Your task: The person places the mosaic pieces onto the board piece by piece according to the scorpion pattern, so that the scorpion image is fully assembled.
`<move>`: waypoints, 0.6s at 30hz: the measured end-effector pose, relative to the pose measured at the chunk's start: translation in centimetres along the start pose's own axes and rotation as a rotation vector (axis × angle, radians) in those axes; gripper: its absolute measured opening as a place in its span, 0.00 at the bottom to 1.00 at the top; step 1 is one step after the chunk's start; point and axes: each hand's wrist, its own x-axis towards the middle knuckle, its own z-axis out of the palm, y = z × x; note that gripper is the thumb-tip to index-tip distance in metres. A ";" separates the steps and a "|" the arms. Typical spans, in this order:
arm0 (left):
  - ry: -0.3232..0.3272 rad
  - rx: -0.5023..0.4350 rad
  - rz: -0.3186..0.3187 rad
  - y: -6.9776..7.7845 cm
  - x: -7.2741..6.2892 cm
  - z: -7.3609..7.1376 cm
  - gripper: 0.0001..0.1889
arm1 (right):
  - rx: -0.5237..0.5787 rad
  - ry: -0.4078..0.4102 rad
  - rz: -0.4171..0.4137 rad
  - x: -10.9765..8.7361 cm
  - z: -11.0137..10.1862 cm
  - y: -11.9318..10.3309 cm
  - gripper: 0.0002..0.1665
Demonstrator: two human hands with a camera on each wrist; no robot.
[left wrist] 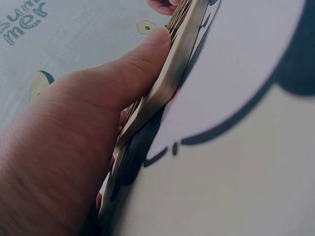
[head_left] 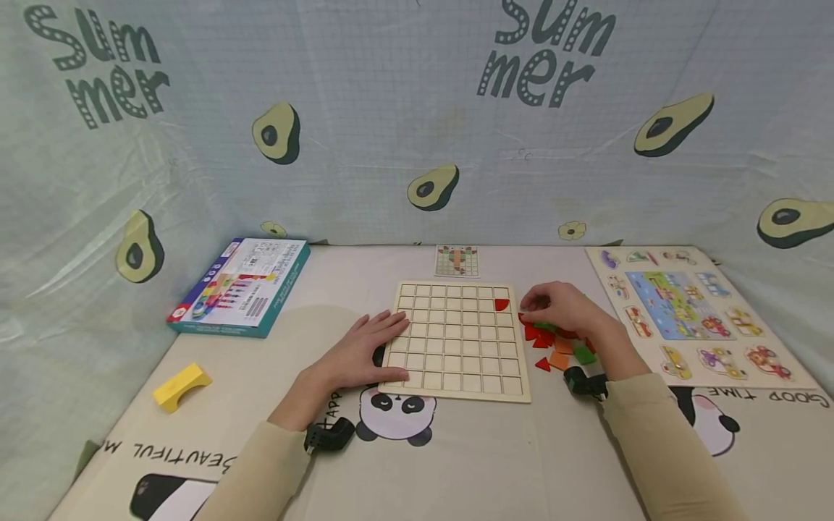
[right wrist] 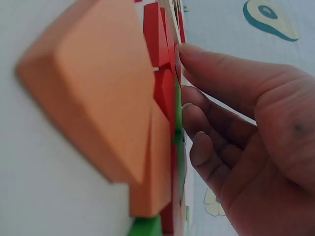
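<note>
Pale wood makes up the board (head_left: pixel 452 344), which lies flat in the middle of the worktop (head_left: pixel 456 463). It looks thin, stiff and fairly light, apt to slide if nudged, so an edge or corner is the place to steady it. The left hand (head_left: pixel 365 351) rests there: its fingers spread over the left edge, thumb laid along the near left corner, pressing rather than gripping. One red quarter (head_left: pixel 501 305) sits in a cell near the far right corner.

Just beyond the right edge, the right hand (head_left: pixel 562 307) is bent over the pile (head_left: pixel 542 339), seeming to pinch a red piece (head_left: pixel 522 317) between thumb and forefinger, though the contact is partly hidden; the other fingers curl loosely. The pieces look small, hard, smooth and near weightless, unlikely to break but easy to drop, so opposite side edges offer the best hold. Orange pieces (head_left: pixel 564 346) and green pieces (head_left: pixel 584 354) lie there too, thick enough for fingertips to catch.

Both forearms (head_left: pixel 301 398) reach in from the near side, the left slanting rightward, the right leaning leftward.
</note>
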 end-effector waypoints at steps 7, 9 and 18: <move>-0.005 -0.002 -0.002 0.2 -0.1 -0.2 0.48 | -0.040 -0.045 0.005 -0.3 -0.2 -0.4 0.12; -0.004 -0.001 -0.003 0.2 -0.1 -0.2 0.48 | -0.045 -0.049 0.011 -0.3 -0.2 -0.5 0.12; -0.001 -0.003 0.001 0.1 -0.1 -0.2 0.48 | -0.001 -0.015 0.010 -0.3 -0.1 -0.2 0.07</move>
